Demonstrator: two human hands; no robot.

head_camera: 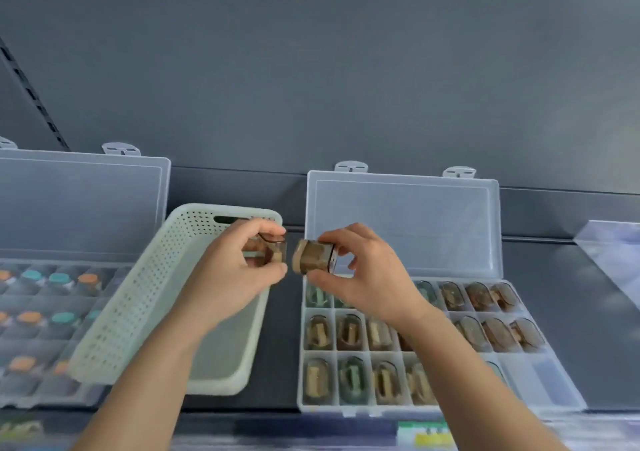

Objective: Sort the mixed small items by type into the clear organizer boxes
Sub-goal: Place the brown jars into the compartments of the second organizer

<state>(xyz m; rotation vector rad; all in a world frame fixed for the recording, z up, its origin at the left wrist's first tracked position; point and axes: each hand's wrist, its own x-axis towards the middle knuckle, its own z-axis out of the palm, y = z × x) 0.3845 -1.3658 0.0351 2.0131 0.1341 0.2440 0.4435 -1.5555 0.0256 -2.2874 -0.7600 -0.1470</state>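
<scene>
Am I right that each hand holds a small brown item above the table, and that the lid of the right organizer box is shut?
Not quite: in the head view the lid of the right organizer box stands open. Each hand, left and right, does hold a small brown item.

A perforated basket (pixel 145 298) sat btwn two open organizer boxes, left (pixel 52 329) & right (pixel 540 374), on the surface (pixel 280 346).
</scene>
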